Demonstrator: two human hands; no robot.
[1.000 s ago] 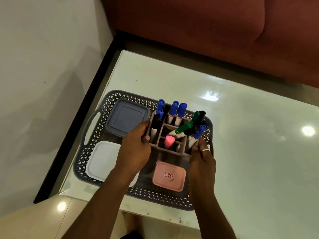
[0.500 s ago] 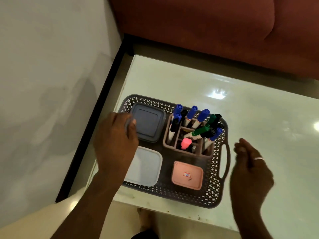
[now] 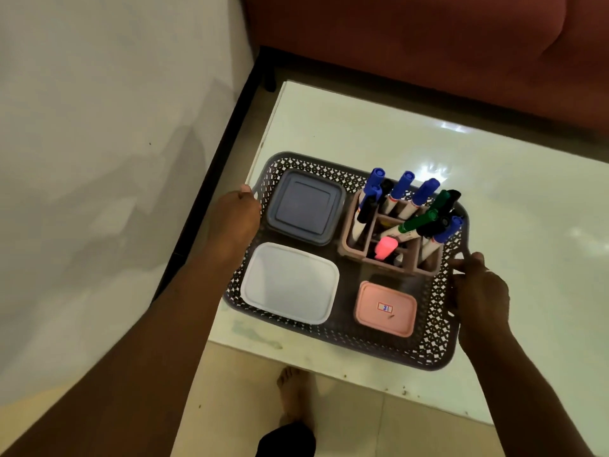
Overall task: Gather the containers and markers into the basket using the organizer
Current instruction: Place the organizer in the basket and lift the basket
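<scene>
A grey perforated basket (image 3: pixel 379 344) sits on the near left corner of the white table (image 3: pixel 395 133). Inside it lie a grey-blue lidded container (image 3: pixel 304 206), a white lidded container (image 3: pixel 290 283) and a small pink lidded container (image 3: pixel 385 308). A pink organizer (image 3: pixel 359 250) stands at the basket's back right, holding several blue, green and black markers (image 3: pixel 403 186) and a pink one. My left hand (image 3: pixel 234 219) grips the basket's left handle. My right hand (image 3: pixel 478 288) grips the right handle.
A dark red sofa (image 3: pixel 428 44) runs behind the table. A pale wall (image 3: pixel 99 127) with a black skirting strip stands to the left. My bare foot (image 3: pixel 291 397) rests on the tiled floor below the table's near edge.
Both hands let go of the organizer, moved outward to the basket's sides, and now close on its two handles. The view has shifted, so the basket appears further right.
</scene>
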